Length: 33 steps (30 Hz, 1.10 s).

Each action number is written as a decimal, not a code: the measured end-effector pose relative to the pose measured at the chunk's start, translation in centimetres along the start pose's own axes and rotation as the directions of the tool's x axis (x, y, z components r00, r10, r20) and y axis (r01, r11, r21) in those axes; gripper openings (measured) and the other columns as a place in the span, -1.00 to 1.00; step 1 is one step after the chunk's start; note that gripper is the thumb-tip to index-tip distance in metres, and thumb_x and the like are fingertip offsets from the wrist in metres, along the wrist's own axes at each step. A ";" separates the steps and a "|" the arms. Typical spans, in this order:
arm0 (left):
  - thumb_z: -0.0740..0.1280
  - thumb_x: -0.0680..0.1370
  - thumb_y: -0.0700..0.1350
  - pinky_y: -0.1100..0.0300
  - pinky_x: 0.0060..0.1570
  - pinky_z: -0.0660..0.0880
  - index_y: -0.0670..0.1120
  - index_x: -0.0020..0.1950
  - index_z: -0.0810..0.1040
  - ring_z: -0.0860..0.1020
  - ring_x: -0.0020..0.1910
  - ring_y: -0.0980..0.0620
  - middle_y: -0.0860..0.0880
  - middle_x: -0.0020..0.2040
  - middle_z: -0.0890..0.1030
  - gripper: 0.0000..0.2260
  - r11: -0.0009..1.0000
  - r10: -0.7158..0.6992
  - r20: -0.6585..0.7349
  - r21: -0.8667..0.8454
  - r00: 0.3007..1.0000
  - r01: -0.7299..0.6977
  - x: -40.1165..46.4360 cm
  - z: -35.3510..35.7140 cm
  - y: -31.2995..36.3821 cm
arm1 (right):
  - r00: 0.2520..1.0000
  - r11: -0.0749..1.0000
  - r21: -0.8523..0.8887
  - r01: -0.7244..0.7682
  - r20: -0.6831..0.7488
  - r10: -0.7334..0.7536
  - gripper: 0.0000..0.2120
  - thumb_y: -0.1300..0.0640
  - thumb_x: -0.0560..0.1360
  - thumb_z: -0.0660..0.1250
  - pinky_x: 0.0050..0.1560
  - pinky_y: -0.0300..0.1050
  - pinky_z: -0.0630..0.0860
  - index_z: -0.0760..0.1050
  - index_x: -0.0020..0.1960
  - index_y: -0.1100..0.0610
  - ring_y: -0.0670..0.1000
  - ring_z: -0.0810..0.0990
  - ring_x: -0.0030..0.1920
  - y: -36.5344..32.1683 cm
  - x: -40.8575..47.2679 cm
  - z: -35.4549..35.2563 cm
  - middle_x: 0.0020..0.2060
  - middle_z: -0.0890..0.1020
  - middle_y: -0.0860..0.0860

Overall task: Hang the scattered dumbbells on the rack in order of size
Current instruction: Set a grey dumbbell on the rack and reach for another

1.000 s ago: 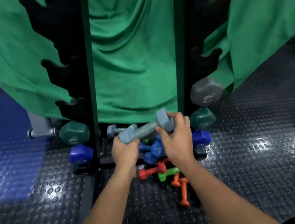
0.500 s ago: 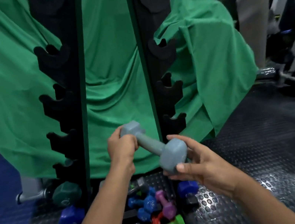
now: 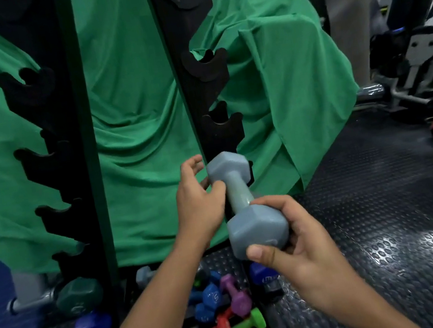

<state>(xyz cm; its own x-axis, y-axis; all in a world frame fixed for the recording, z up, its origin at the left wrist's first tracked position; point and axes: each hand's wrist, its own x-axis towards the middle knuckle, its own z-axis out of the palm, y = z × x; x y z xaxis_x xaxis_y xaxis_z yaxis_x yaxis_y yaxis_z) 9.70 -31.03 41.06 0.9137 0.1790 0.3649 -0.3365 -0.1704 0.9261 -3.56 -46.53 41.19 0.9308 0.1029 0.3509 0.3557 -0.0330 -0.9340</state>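
Dumbbell (image 3: 244, 202), grey, with six-sided ends, held in the air in front of the rack's right post (image 3: 184, 97), just below its lower cradles. Its long axis runs from the near end at 5 o'clock to the far end at 11 o'clock, the far end raised and lying close against the lowest visible right cradle (image 3: 222, 131); whether they touch cannot be told. The right hand (image 3: 295, 245) clamps its fingers and thumb round the near end. The left hand (image 3: 198, 198) rests its thumb against the handle near the far end, its fingers spread and not closed round anything. On the floor at 6 o'clock lie the small dumbbells (image 3: 226, 314) in blue, purple, red, green and orange. A dark green dumbbell (image 3: 78, 295) and a blue one (image 3: 92, 327) already hang low on the left post (image 3: 77, 158). Step in hand, by judgement: carrying the grey dumbbell to its place above those. The next move calls for turning the bar level across both posts, 9 to 3 o'clock, and lowering the handle into a matching pair of cradles.
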 end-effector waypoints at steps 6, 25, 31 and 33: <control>0.42 0.53 0.14 -0.02 0.56 0.25 0.02 0.70 -0.09 0.18 0.63 -0.03 -0.05 0.68 0.10 -0.08 0.950 0.022 0.179 0.303 0.984 -0.077 2.0 0.3 -4.4 | 0.981 0.999 -0.019 0.032 -0.189 -0.035 -0.50 0.13 0.38 0.60 0.06 0.22 0.68 0.53 0.26 -0.06 0.09 0.68 0.04 -0.2 1.0 -1.8 0.06 0.65 -0.02; 0.59 0.42 0.08 0.07 0.20 0.58 0.10 0.61 0.21 0.63 0.20 0.10 0.11 0.26 0.63 -0.14 0.956 0.055 0.153 0.278 0.987 -0.096 5.5 3.1 -8.0 | 0.994 0.977 -0.190 0.094 -0.035 -0.102 -0.49 0.02 0.38 0.63 0.14 0.33 0.62 0.50 0.24 -0.06 0.13 0.68 0.11 5.2 16.4 -5.4 0.10 0.67 0.02; 0.59 0.44 -0.01 0.49 -0.10 0.47 0.09 0.58 0.29 0.61 0.04 0.21 0.18 0.13 0.61 -0.22 0.952 0.095 0.150 0.274 0.984 -0.134 5.1 2.8 -7.5 | 0.991 0.929 -0.369 -0.039 0.103 0.083 -0.19 -0.04 0.32 0.69 0.19 0.00 0.62 0.30 0.41 -0.06 -0.08 0.68 0.13 4.7 17.3 -5.4 0.16 0.67 -0.08; 0.58 0.46 -0.06 0.53 -0.16 0.44 0.07 0.59 0.28 0.60 0.00 0.23 0.19 0.09 0.60 -0.23 0.951 0.109 0.164 0.271 0.980 -0.151 5.1 2.9 -7.4 | 0.991 0.857 -0.514 0.040 0.129 0.031 -0.24 -0.09 0.38 0.64 0.14 -0.11 0.58 0.36 0.46 -0.03 -0.12 0.64 0.13 4.5 17.2 -4.8 0.17 0.63 -0.12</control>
<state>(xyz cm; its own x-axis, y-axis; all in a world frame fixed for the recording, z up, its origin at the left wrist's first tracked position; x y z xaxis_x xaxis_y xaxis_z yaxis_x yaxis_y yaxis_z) 17.48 -31.65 35.75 0.8964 -0.0022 0.4432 -0.3964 -0.4516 0.7993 14.44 -49.72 43.32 0.9228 0.2293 0.3096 0.3853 -0.5347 -0.7521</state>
